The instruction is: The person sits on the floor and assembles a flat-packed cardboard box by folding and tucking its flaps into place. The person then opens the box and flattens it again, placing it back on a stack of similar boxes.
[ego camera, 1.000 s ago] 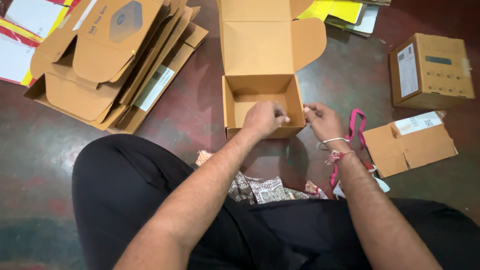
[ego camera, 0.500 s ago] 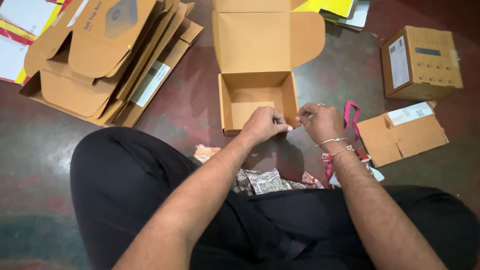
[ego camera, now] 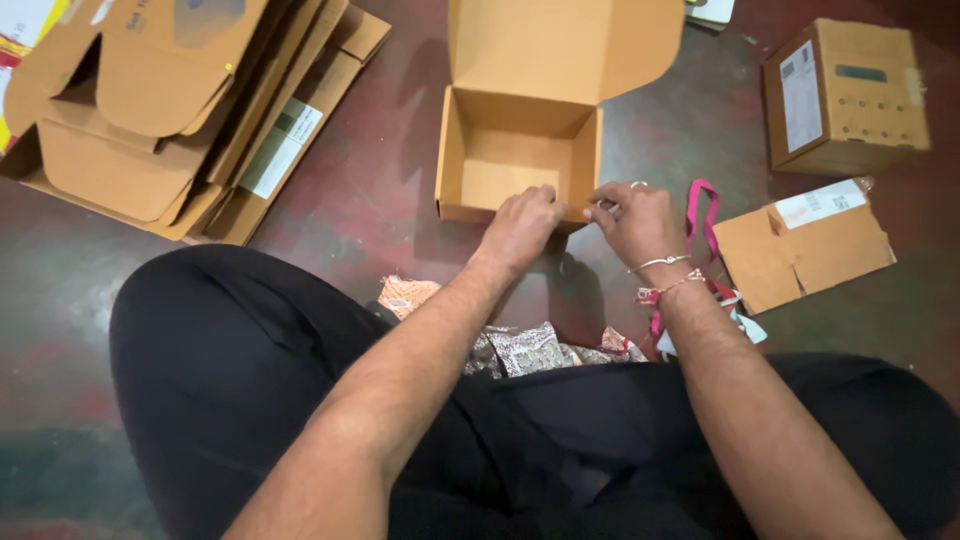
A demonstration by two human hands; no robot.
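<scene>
An open brown cardboard box (ego camera: pixel 515 165) stands on the floor in front of my crossed legs, its lid flap raised at the back and its inside bare. My left hand (ego camera: pixel 522 225) rests on the box's near right corner with the fingers curled on the front wall. My right hand (ego camera: pixel 632 220) is just beside it, fingers pinched at the same corner; whether something small lies between them I cannot tell. Bangles and a red thread circle my right wrist.
A stack of flat unfolded cartons (ego camera: pixel 170 100) lies at the far left. A closed labelled box (ego camera: pixel 845 95) and a flattened labelled carton (ego camera: pixel 805 245) sit at the right. A pink strap (ego camera: pixel 703 215) lies by my right hand. Shiny patterned packets (ego camera: pixel 520 345) lie near my knees.
Both hands have drawn together at the box's near right corner. The view has shifted slightly, so the box sits closer and more central.
</scene>
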